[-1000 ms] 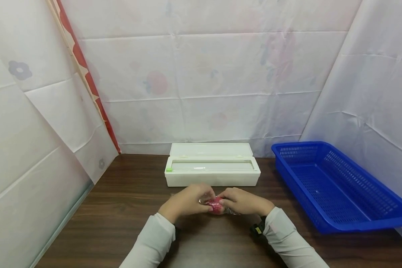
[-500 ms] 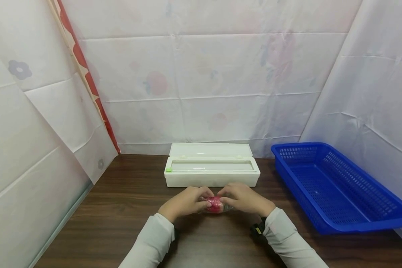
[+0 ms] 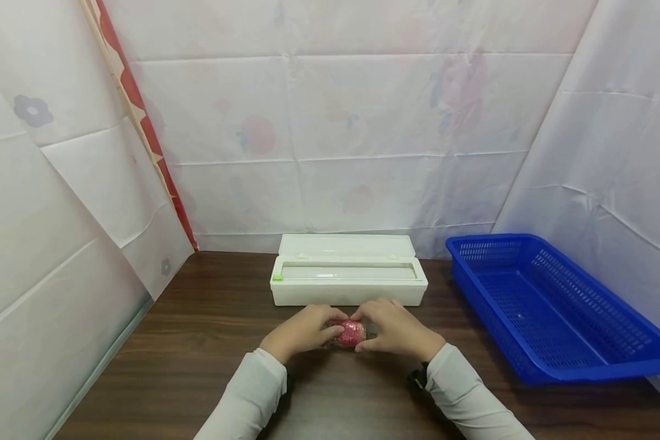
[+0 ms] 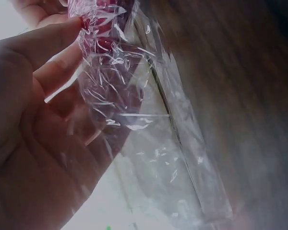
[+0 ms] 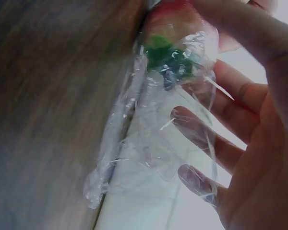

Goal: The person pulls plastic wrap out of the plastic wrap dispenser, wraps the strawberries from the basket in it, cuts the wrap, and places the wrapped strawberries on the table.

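Note:
A red, rounded thing [image 3: 352, 333] with a pale end and a green tip lies wrapped in clear plastic film, low over the table in front of the white box. It looks like a radish, but the kind is not certain. My left hand [image 3: 299, 335] grips its left side, thumb on the near face. From the right, my right hand [image 3: 400, 331] holds the other end between thumb and fingers. Loose film [image 4: 153, 158] trails past the left fingers in the left wrist view. More crumpled film [image 5: 144, 153] hangs beyond the green tip [image 5: 165, 57] in the right wrist view.
Just behind the hands stands a long white box [image 3: 346, 293], its lid [image 3: 346, 245] raised and a small green piece [image 3: 277, 278] at its left edge. A blue perforated basket [image 3: 519, 351] sits on the right. White sheets [image 3: 330, 110] enclose the wooden table [image 3: 198, 366].
The right hand has shifted slightly left, and its thumb has come down to the near side of the wrapped thing. The left hand has stayed nearly in place. Box and basket have not moved.

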{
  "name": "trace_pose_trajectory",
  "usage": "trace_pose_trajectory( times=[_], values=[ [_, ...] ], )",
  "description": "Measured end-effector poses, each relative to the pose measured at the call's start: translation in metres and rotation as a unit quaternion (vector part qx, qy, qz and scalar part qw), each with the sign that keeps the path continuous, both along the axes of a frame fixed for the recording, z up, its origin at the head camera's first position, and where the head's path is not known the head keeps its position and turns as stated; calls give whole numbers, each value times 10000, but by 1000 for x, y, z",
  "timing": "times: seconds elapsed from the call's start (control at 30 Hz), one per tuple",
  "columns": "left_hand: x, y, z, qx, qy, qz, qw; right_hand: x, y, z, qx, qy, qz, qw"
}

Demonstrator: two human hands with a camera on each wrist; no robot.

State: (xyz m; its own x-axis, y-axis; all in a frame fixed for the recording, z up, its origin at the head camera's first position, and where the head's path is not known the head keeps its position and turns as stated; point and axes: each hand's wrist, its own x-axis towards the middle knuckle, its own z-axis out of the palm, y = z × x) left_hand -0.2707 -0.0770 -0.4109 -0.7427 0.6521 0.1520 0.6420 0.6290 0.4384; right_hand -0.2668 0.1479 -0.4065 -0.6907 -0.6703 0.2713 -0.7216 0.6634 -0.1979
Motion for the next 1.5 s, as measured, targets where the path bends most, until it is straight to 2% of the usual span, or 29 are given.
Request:
trace_pose_trajectory(
  times=[0.2,0.43,0.53,1.17,1.3,1.5],
  values=[
    [0,1,0,-213,376,121,9990,0,-1,-3,93,-6,18,10000],
    [5,1,3,-276,956,539,9936,-1,-1,-4,160,-147,-10,9998],
    [6,2,4,-263,1106,521,9921,-2,-1,-5,153,-197,18,9997],
    [7,3,5,-417,685,364,9961,-3,1,-8,255,-702,79,9972],
    [7,3,5,-405,522,290,9974,-5,2,-9,255,-464,218,9984],
    [6,1,5,-279,599,285,9974,-5,3,-3,-50,26,333,9994]
  ],
)
